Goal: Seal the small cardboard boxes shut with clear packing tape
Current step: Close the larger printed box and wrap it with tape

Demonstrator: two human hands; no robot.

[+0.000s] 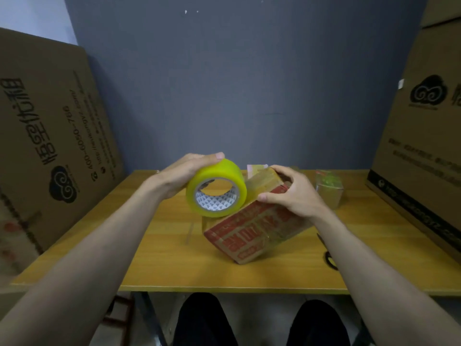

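I see left hand [184, 171] gripping the tape roll [216, 188] against the tilted small box [254, 221], mid-table [154, 258]; right hand [289, 193] clasps the box's raised end.

The wide roll of yellowish translucent plastic tape [216, 188] looked glossy and smooth, wound on a printed paper core. The small brown cardboard box with red print [252, 228] was matt where bare, shiny under clear tape. The yellow wooden tabletop [154, 245] had a smooth, faintly grained finish.
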